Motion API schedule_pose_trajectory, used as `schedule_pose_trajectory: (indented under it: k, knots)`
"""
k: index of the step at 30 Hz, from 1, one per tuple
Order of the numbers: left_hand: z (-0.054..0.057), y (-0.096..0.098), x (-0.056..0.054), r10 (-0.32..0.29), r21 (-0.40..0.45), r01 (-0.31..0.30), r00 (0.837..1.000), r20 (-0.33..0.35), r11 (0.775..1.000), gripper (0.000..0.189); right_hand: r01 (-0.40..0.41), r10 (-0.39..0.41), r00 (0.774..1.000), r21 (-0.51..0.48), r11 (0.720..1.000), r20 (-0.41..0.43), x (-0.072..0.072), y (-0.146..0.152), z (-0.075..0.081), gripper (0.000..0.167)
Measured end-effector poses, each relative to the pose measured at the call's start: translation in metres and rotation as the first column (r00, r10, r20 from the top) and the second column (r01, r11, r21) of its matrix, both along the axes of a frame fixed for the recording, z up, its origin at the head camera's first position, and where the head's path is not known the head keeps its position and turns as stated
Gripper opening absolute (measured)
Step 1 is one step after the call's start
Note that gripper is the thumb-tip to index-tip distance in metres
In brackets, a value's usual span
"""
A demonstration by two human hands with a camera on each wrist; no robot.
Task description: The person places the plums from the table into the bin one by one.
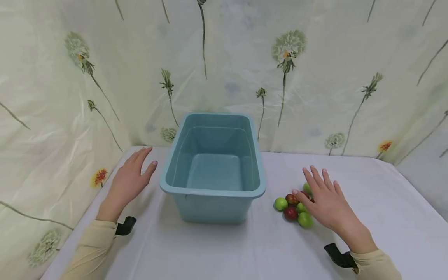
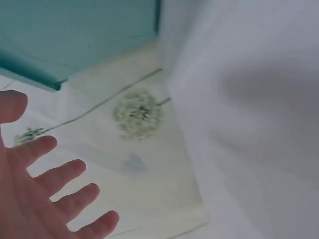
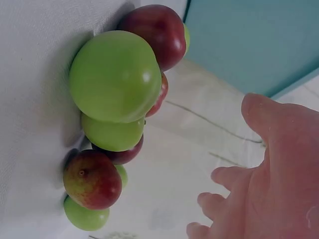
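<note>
A light-blue plastic tub stands upright on the table, and nothing lies inside it. To its right is a small cluster of round fruits, some green plums and some dark red plums. My right hand hovers over the right side of this cluster, fingers spread and holding nothing; it hides part of the fruit in the head view. In the right wrist view, a green plum shows large, apart from the fingers. Left of the tub, my left hand is raised with spread fingers and an empty palm.
A white cloth covers the table. Behind and at the sides hangs a pale curtain printed with dandelions. A black strap piece sits at the left wrist, with another black piece at the right wrist.
</note>
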State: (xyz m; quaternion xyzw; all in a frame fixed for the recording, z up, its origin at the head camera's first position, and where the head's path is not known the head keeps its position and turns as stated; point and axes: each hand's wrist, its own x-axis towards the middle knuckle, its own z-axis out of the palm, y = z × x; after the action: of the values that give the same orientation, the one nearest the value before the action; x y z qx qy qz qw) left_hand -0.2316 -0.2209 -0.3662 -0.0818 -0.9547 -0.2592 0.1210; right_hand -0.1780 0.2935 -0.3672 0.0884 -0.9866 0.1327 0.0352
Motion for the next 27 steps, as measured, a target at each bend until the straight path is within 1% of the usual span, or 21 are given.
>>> schedule_pose_trajectory:
  k: [2, 3, 5, 6, 8, 10, 12, 14, 16, 18, 22, 24, 27]
  knots:
    - [0.007, 0.003, 0.001, -0.015, 0.095, 0.015, 1.000, -0.005, 0.995, 0.066, -0.005, 0.005, 1.000, -0.004, 1.000, 0.003, 0.000, 0.002, 0.000, 0.085]
    - [0.010, 0.005, 0.001, -0.026, 0.146, 0.027, 1.000, -0.009, 0.989, 0.065, -0.008, 0.008, 1.000, -0.008, 1.000, 0.002, -0.001, 0.002, 0.000, 0.085]
    - [0.016, 0.008, 0.001, -0.047, 0.263, 0.049, 0.999, -0.017, 0.963, 0.063, -0.016, 0.016, 1.000, -0.015, 1.000, -0.003, -0.002, 0.003, 0.000, 0.084]
    - [0.019, 0.010, 0.000, -0.061, 0.330, 0.064, 0.998, -0.021, 0.942, 0.061, -0.020, 0.020, 1.000, -0.018, 1.000, -0.006, -0.003, 0.003, 0.000, 0.084]
    - [0.026, 0.013, 0.000, -0.097, 0.460, 0.100, 0.995, -0.029, 0.882, 0.057, -0.024, 0.023, 1.000, -0.022, 0.999, -0.012, -0.003, 0.003, 0.001, 0.083]
    - [0.031, 0.016, -0.001, -0.135, 0.575, 0.127, 0.990, -0.028, 0.808, 0.055, -0.022, 0.021, 1.000, -0.025, 0.999, -0.015, -0.003, 0.004, 0.001, 0.082]
    - [0.036, 0.018, -0.002, -0.173, 0.661, 0.146, 0.985, -0.025, 0.736, 0.053, -0.018, 0.018, 1.000, -0.029, 0.999, -0.017, -0.002, 0.005, 0.001, 0.082]
    - [0.039, 0.021, -0.003, -0.204, 0.709, 0.158, 0.979, -0.021, 0.688, 0.052, -0.014, 0.013, 1.000, -0.038, 0.999, -0.018, -0.002, 0.006, 0.000, 0.081]
    - [0.041, 0.025, -0.004, -0.235, 0.742, 0.164, 0.972, -0.009, 0.650, 0.051, -0.013, 0.013, 1.000, -0.051, 0.999, -0.017, -0.001, 0.007, -0.001, 0.081]
    - [0.041, 0.028, -0.005, -0.271, 0.764, 0.169, 0.963, 0.008, 0.623, 0.051, -0.014, 0.013, 1.000, -0.065, 0.998, -0.013, -0.001, 0.008, -0.001, 0.081]
    - [0.042, 0.033, -0.006, -0.337, 0.792, 0.167, 0.940, 0.052, 0.588, 0.051, -0.019, 0.018, 1.000, -0.082, 0.996, -0.010, -0.001, 0.010, -0.001, 0.080]
    - [0.041, 0.034, -0.006, -0.365, 0.801, 0.166, 0.929, 0.069, 0.575, 0.051, -0.019, 0.019, 1.000, -0.087, 0.996, -0.006, -0.001, 0.012, 0.000, 0.080]
    - [0.042, 0.034, -0.004, -0.392, 0.809, 0.168, 0.916, 0.082, 0.563, 0.051, -0.018, 0.019, 1.000, -0.098, 0.995, 0.004, -0.001, 0.016, 0.000, 0.079]
